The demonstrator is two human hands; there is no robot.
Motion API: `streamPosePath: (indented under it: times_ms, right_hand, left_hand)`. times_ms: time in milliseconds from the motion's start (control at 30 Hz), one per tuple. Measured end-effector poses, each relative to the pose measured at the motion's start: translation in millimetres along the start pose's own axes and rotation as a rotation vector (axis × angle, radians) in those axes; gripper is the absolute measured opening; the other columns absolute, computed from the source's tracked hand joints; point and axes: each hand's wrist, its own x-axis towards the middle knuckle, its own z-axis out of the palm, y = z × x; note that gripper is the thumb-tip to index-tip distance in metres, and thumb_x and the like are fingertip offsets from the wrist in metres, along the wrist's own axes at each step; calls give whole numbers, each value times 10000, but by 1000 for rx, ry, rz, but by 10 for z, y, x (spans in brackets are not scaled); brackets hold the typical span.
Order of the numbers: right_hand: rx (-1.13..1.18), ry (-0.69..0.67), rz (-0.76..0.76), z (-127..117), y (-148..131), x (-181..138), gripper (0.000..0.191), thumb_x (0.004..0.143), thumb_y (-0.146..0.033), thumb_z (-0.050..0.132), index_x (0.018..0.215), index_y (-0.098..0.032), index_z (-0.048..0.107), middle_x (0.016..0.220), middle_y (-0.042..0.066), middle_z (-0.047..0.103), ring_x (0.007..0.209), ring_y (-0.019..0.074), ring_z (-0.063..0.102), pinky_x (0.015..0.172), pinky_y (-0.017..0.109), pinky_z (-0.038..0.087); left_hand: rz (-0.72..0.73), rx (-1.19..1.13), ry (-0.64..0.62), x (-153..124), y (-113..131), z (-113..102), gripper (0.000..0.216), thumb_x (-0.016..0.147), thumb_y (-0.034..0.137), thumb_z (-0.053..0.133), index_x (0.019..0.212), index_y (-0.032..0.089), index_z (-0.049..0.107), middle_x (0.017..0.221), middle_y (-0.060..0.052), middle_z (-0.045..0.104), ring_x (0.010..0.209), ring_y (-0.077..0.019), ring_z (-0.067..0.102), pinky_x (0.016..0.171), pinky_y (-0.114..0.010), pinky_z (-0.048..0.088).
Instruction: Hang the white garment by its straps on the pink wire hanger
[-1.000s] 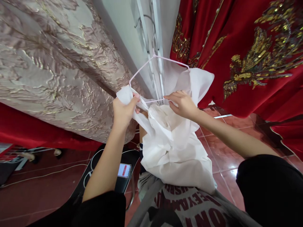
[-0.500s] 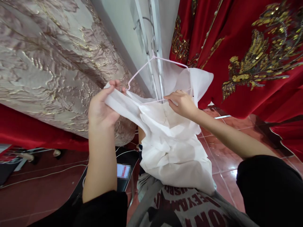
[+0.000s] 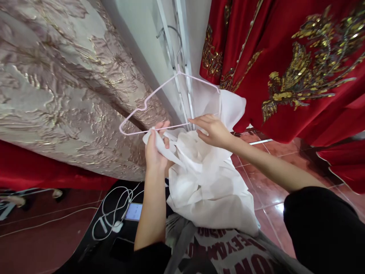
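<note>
A pale pink clothes hanger [image 3: 161, 90] with a metal hook is tilted in front of me. Its left arm is bare, while the right end sits inside the shoulder of a sheer white garment [image 3: 211, 194], which hangs bunched down to my lap. My left hand [image 3: 156, 150] is closed on the garment's left shoulder edge, just under the hanger's lower bar. On the middle of that bar rest the fingertips of my right hand [image 3: 212, 131], pinched at the bar, with the thumb partly apart below.
Embossed pinkish-gold fabric [image 3: 71, 83] hangs at left, a red gown [image 3: 308, 114] with gold sequins at right. White metal rails [image 3: 182, 49] stand behind the hanger. A phone [image 3: 134, 211] and a coiled white cable [image 3: 114, 213] lie on a black surface at lower left.
My left hand has moved right and down, drawing the garment's left shoulder off the hanger's left arm, now exposed. My right hand stays by the lower bar, its thumb now further apart.
</note>
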Motion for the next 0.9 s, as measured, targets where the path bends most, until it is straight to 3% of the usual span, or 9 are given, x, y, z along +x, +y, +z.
streamPosePath:
  times_ms: [67,133,233,333,467,533,633,733,900]
  right_hand:
    - [27,95,-36,-21,-14,-47,472,1014,-232,474,1453,-213,647,1391,137,698,1281,288,628,1121,516,481]
    - [-8,320,37,-48,32,-145,454,1028,-301,505,1460,-234,625,1461,155,635,1404,321,553,1205,581,418]
    - [-51,655,420,-29,226,-335,806,924,-531,706,1611,-218,422,1642,217,413,1599,419,318,1268,699,296]
    - [159,695,800,93,458,-465,1190,743,-700,825,1654,-185,259,1663,270,345,1592,416,354,1228,660,405]
    - [406,626,933,193,547,-468,797,775,-705,763,1314,-149,575,1242,213,696,1131,318,699,932,485,611]
    - [271,575,911,133,495,-412,562,763,-671,769,1007,-180,648,1010,146,721,918,280,685,803,441,595]
    - [19,428,913,-44,396,-291,449,741,-616,788,745,-221,575,805,80,663,738,237,600,734,428,534]
    - [-33,376,900,-196,346,-185,357,773,-516,773,773,-226,565,735,40,633,676,208,560,726,406,497]
    - [51,482,739,-223,438,-124,235,875,-407,651,1017,-227,606,811,29,681,697,188,598,724,369,500]
  left_hand:
    - [41,-13,14,-14,-14,107,405,862,557,818,879,189,652,1093,-124,787,476,-52,416,419,-209,335]
    - [67,5,15,-27,6,141,425,877,561,820,841,188,619,1025,-111,787,468,-51,427,416,-203,330]
    - [72,61,-11,-59,46,123,452,882,578,821,827,182,609,990,-109,783,445,-48,425,404,-210,325]
    - [84,72,-24,-95,55,125,452,884,574,818,823,180,604,959,-98,781,417,-38,404,394,-206,310]
    - [122,112,8,-130,34,169,428,913,559,779,838,176,603,962,-97,784,404,-37,413,393,-201,301]
    - [148,145,13,-140,29,179,421,918,559,763,836,176,607,969,-97,787,403,-36,414,398,-203,309]
    - [171,155,19,-149,35,178,417,923,556,758,835,175,611,969,-94,788,402,-34,409,402,-201,314]
    - [178,146,-4,-153,47,170,411,929,549,761,833,177,616,959,-88,788,396,-34,412,400,-199,311]
    - [164,180,-11,-147,46,149,406,937,554,740,837,179,621,973,-96,792,397,-36,409,405,-207,321]
